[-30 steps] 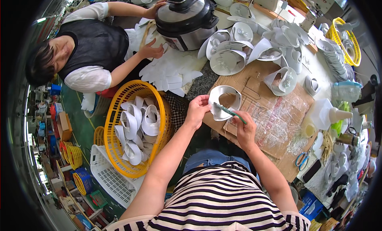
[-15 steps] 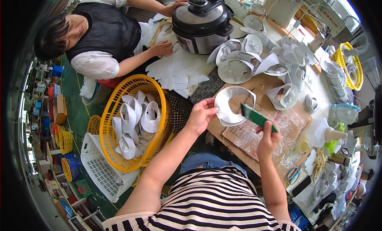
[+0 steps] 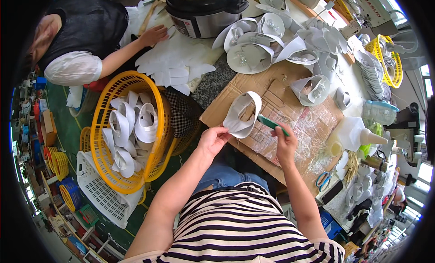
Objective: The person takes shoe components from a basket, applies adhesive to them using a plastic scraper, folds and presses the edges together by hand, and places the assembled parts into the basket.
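Note:
My left hand (image 3: 214,140) pinches the lower left edge of a white shoe upper (image 3: 241,128), a curved piece joined into a loop. It is tilted above a brown cardboard sheet (image 3: 272,93), which shows through its opening. In my right hand (image 3: 285,144) is a flat green-handled brush (image 3: 270,122), gripped by its right end. The brush's far end is close to the upper's right edge; whether they touch I cannot tell. Beyond them, several white uppers with clear beads (image 3: 249,57) stand grouped on the table.
On the left is a yellow basket (image 3: 96,127) of white uppers, with a white crate (image 3: 102,190) below. A person's hand (image 3: 154,35) rests near flat white pieces (image 3: 174,68) and an electric cooker (image 3: 204,20). At right are a squeeze bottle (image 3: 355,135), scissors (image 3: 322,180) and a black phone (image 3: 333,192).
The upper has been turned and tipped, and the brush now points leftward, lower beside its right edge. The whole view has shifted, so surroundings appear further left and up. The other person's arm has moved.

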The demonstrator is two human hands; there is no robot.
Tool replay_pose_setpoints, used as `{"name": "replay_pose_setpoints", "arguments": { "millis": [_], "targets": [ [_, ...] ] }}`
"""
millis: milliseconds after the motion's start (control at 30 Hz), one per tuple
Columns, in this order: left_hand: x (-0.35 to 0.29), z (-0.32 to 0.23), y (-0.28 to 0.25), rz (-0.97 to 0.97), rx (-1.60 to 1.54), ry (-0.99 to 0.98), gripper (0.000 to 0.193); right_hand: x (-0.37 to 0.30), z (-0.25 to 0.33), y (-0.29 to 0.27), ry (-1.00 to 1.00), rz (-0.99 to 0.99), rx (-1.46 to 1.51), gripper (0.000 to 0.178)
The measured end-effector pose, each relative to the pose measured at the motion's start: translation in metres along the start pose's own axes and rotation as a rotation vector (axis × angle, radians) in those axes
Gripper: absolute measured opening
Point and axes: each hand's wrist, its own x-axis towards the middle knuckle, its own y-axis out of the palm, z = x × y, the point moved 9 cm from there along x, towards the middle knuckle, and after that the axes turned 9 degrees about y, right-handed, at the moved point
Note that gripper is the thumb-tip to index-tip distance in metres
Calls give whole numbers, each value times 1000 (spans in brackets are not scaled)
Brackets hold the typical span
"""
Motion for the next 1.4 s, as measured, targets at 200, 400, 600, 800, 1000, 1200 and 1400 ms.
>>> {"name": "replay_pose_setpoints", "arguments": {
  "millis": [200, 400, 600, 800, 1000, 1200, 1400],
  "targets": [
    [-3, 9, -6, -17, 21, -10, 25, 22, 5, 44, -136, 159, -154, 18],
    [1, 7, 3, 5, 58, 0, 22, 31, 30, 67, -442, 106, -395, 16],
    [7, 9, 2, 16, 55, -11, 21, 51, 18, 70, -188, 314, -284, 15],
    [10, 10, 7, 141, 49, 45, 32, 46, -9, 52, 40, 306, -133, 16],
    [-28, -47, 55, 123, 371, 533, 26, 33, 11, -13, -159, 7, -373, 20],
    [-107, -130, 45, 154, 702, 945, 22, 7, 35, 14, -471, 65, -618, 20],
    [-218, -249, -110, -488, 792, 1423, 26, 16, 26, 6, -410, 91, -541, 20]
  ]
}}
